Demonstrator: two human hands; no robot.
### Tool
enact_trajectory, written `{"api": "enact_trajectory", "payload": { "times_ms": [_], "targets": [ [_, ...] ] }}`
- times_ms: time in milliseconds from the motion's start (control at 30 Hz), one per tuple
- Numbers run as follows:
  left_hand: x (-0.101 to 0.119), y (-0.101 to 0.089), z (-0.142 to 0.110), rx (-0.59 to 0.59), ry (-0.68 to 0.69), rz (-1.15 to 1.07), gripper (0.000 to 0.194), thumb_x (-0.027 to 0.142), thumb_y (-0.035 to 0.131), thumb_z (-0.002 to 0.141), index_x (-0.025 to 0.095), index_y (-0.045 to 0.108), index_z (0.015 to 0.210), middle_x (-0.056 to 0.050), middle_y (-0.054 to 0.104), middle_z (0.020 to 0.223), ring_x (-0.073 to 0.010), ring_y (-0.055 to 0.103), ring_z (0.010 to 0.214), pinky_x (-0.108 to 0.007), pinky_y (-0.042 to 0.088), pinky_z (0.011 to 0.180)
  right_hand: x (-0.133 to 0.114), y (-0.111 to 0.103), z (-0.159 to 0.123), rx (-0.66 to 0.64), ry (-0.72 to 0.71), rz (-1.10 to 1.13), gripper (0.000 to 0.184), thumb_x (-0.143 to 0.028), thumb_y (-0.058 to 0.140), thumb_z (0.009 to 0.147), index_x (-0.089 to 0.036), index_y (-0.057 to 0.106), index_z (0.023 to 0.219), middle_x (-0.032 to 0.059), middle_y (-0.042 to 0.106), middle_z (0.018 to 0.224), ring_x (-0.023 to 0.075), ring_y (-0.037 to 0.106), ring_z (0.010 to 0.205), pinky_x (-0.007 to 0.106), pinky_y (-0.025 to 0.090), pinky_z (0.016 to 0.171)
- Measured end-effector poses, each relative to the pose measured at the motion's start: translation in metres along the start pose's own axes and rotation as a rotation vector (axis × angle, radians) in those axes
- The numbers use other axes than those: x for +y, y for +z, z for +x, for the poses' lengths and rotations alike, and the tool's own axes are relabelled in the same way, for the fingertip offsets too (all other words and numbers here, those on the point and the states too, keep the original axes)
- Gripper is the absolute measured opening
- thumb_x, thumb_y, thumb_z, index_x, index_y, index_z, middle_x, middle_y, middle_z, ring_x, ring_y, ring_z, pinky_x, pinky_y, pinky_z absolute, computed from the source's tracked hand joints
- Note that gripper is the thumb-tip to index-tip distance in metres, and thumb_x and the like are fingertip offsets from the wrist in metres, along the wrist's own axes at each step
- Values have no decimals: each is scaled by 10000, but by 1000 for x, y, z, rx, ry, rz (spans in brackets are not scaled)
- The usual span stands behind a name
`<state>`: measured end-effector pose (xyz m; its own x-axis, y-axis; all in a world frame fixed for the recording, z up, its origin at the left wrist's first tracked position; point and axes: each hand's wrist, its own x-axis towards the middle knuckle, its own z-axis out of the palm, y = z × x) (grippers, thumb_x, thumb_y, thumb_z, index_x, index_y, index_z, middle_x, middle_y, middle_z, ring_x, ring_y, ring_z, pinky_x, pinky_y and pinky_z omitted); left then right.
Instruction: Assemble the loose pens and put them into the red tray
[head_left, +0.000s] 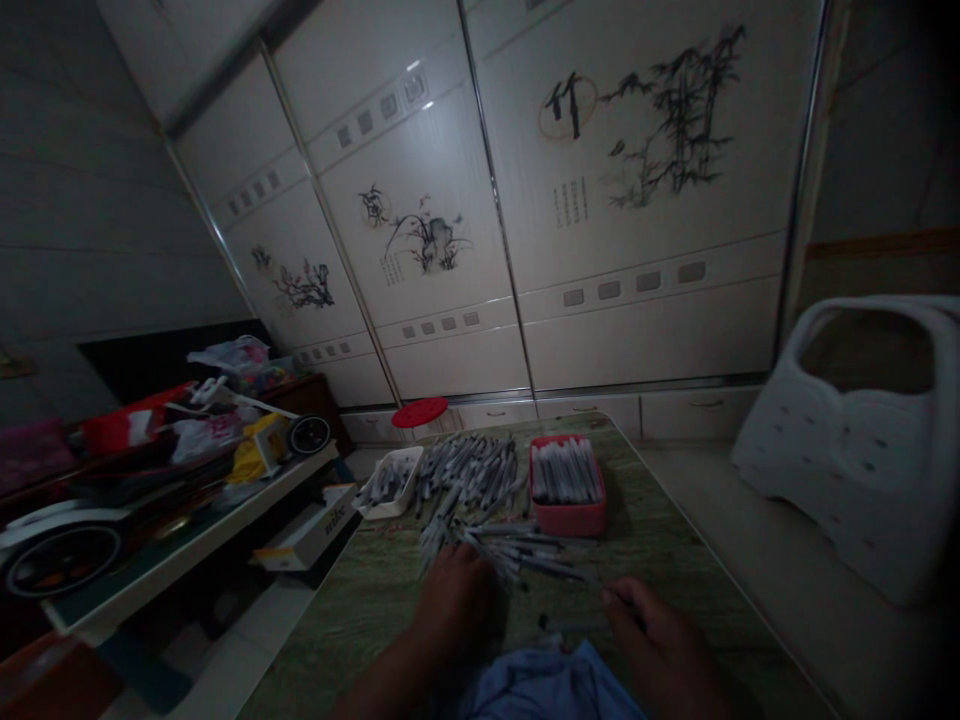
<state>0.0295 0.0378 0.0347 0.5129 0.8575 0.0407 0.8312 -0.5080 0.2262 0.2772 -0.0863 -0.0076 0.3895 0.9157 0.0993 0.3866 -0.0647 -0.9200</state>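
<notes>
A heap of grey pens (469, 480) lies spread across the middle of a green table (375, 590). My left hand (454, 600) rests palm down at the near end of the heap, touching some pens; its fingers are too dark to read. My right hand (652, 640) lies on the table to the right, fingers curled around a thin dark pen (570, 628). A red tray (568, 487) packed with pens stands behind the heap on the right. A white tray (390, 483) with a few pens sits on the left. Blue cloth (544, 685) lies between my wrists.
A white plastic basket (862, 440) stands on the floor at the right. A low shelf with bags and clutter (195, 430) runs along the left, with a cardboard box (311, 535) below it. A red-lidded stool (420, 412) stands before the painted wardrobe doors (510, 200).
</notes>
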Motion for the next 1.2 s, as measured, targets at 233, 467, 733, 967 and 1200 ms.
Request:
{"api": "enact_trajectory", "payload": {
  "times_ms": [233, 467, 733, 967, 1200],
  "targets": [
    [2, 3, 4, -54, 95, 102, 241, 162, 615, 880, 247, 763, 1049, -116, 717, 1178, -313, 595, 1129, -420, 450, 971, 1, -6, 3, -63, 5, -18, 354, -516, 442, 998, -291, 696, 894, 15, 777, 805, 235, 743, 819, 284, 507, 696],
    [16, -7, 9, -133, 235, 96, 135, 259, 663, 915, 260, 756, 1012, -108, 707, 1157, -317, 577, 1141, -451, 441, 1013, -8, -7, 0, -16, 6, -24, 339, -511, 453, 994, -293, 691, 890, 17, 785, 788, 241, 740, 779, 289, 489, 666],
    [27, -13, 9, -9, 245, -209, 88, 223, 599, 943, 230, 688, 943, -96, 711, 1026, -290, 576, 1043, -444, 435, 1002, -9, -4, 0, 45, 25, 33, 312, -506, 509, 957, -286, 702, 850, 14, 759, 762, 238, 700, 743, 292, 452, 650],
    [43, -19, 7, 259, 19, -767, 474, 523, 453, 1055, 216, 530, 1408, -87, 689, 1077, -209, 658, 875, -319, 517, 753, 0, 2, 4, 11, 13, 94, 289, -499, 540, 943, -282, 703, 845, 1, 732, 742, 236, 691, 738, 301, 451, 673],
    [58, -19, -4, 319, -339, -1557, 590, 438, 872, 786, 241, 605, 1273, -37, 751, 959, -193, 695, 859, -289, 511, 727, -9, 3, -2, -63, 55, 229, 326, -558, 594, 920, -281, 762, 886, 12, 751, 756, 235, 673, 717, 302, 472, 640]
  ]
}}
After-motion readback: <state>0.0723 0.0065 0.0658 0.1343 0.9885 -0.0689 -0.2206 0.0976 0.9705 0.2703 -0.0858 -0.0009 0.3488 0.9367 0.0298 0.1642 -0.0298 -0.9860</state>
